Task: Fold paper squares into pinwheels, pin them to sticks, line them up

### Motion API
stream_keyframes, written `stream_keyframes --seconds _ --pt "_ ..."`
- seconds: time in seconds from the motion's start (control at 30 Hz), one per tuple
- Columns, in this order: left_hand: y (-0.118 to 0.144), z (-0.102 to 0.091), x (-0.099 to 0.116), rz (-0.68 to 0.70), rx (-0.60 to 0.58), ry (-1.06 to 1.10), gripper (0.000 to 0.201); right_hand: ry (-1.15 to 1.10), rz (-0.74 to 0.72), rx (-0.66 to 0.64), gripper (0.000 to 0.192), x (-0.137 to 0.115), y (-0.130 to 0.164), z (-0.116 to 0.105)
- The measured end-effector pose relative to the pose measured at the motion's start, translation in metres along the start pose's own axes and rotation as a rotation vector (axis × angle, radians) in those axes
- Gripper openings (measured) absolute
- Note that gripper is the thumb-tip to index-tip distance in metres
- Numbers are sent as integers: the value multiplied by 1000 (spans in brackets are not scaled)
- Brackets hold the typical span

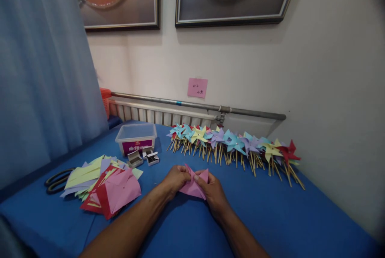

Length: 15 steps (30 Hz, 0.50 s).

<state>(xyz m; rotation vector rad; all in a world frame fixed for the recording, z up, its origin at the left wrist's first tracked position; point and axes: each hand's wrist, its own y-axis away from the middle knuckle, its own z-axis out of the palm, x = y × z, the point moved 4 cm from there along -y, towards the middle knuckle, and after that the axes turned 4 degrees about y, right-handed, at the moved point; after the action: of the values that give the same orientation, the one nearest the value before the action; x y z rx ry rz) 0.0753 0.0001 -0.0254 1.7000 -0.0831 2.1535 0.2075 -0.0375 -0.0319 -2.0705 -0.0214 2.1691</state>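
Note:
Between my two hands is a pink paper sheet (pixel 192 189), its corners bent up and inward like a pinwheel. My left hand (pixel 177 178) pinches its left side, fingers closed near the middle. On the other side my right hand (pixel 214 194) grips the paper, with the thumb pressed on a folded part. Whether a pin is in the fingers is hidden. To the left lies a pile of coloured paper sheets (pixel 123 190), pink and red on top. Small open boxes (pixel 152 158) stand beyond my left hand, one with dark small pieces inside.
Paper pinwheels on sticks (pixel 234 144) lie in a long row at the back right. A clear plastic tub (pixel 136 132) stands behind the boxes. Scissors handles (pixel 55 182) stick out left of the pile. A radiator (pixel 162 115) and pipe (pixel 195 105) run along the wall.

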Motion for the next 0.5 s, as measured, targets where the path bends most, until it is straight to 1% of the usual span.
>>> stream_keyframes --seconds 0.13,0.33,0.5 --pt "-1 0 -2 1 -15 20 15 -11 13 -9 44 -2 1 0" --pt "-4 -3 -4 21 -21 28 14 -17 22 -42 43 -4 2 0" --pt "-8 -7 -7 41 9 -33 13 -66 17 8 45 -2 1 -2"
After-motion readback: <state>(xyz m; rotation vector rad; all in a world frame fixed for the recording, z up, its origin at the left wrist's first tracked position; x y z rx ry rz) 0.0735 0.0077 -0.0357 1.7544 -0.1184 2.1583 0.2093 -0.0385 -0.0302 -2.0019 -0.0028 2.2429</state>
